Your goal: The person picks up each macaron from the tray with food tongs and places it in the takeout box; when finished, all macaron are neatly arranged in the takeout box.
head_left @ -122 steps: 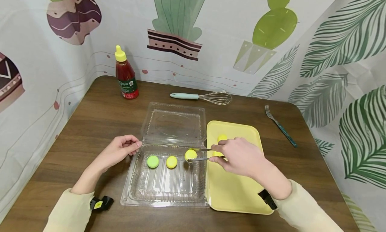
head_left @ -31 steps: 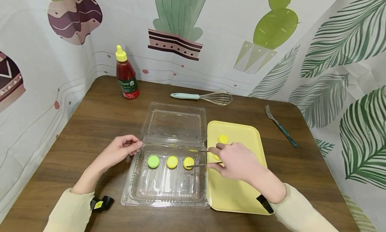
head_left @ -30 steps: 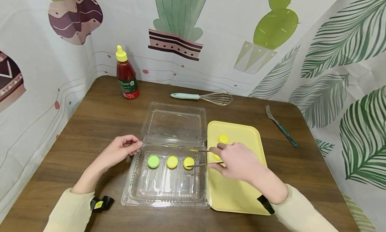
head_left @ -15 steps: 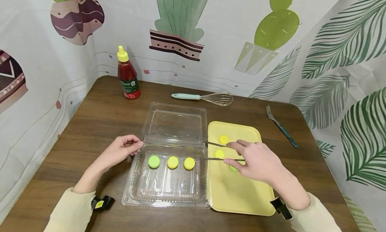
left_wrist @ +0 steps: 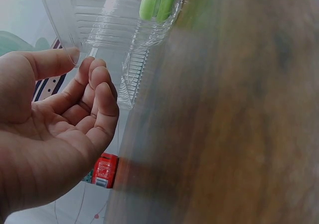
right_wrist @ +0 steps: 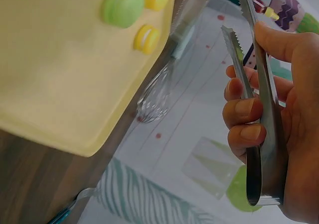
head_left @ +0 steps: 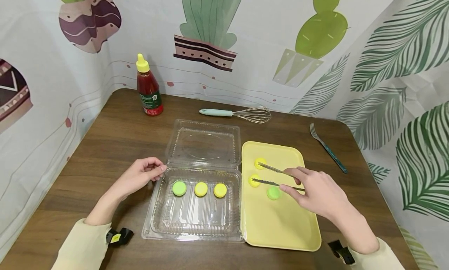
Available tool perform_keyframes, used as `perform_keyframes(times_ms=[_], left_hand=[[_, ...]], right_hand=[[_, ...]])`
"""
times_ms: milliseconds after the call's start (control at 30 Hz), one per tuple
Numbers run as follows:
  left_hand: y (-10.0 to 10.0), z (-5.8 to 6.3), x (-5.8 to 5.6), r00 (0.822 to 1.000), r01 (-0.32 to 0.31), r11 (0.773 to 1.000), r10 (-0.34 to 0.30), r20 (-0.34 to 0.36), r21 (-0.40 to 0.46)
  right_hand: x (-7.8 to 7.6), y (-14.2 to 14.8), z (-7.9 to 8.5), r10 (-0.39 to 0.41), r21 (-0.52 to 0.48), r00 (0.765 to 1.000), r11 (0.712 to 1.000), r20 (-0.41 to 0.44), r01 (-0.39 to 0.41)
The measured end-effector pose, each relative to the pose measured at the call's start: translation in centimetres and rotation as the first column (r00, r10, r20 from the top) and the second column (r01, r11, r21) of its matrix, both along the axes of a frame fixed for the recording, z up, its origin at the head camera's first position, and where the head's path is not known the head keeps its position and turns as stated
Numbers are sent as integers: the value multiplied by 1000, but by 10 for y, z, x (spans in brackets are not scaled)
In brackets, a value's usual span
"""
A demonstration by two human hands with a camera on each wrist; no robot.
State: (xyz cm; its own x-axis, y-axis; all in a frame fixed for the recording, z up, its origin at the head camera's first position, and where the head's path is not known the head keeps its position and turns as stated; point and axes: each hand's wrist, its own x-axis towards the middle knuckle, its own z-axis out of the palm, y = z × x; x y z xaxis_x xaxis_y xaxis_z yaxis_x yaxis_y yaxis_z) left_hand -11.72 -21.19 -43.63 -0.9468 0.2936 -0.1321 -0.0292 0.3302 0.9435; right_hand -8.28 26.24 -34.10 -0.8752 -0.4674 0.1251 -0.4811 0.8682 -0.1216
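My right hand (head_left: 319,192) grips metal tongs (right_wrist: 269,129), whose serrated arms are spread with nothing between them. In the head view the tong tips overlap two yellow macarons on the yellow tray (head_left: 277,231): one farther back (head_left: 258,161) and one nearer (head_left: 253,182). Close by lies a green macaron (head_left: 273,193), partly behind the lower tong arm. Thumb and forefinger of my left hand (head_left: 142,172) pinch the left rim of a clear plastic clamshell container (head_left: 191,237). Inside it, a green macaron (head_left: 179,188) and two yellow macarons (head_left: 201,189) form a row.
The container's raised lid (head_left: 203,145) leans back behind its base. A whisk (head_left: 235,113) lies behind it, and a red sauce bottle (head_left: 149,90) stands at the back left. To the tray's right rests a fork (head_left: 327,148) on the wooden table (head_left: 115,133).
The tongs released a yellow macaron at the right end of the container's row. My right hand then moved right, bringing the tongs over the tray. My left hand stayed at the rim.
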Motion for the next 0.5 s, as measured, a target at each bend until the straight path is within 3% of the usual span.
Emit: perform_keyframes(times_ms=[333,500], left_hand=[[0,1,0,1000,-1,1000,1,-4,-8],[0,1,1,1000,0,1000,0,0,-7]], right_hand=[[8,30,-16,2,-16,999,1000,-48,-2],[12,40,-24,-15,-16,1000,1000,-16,15]])
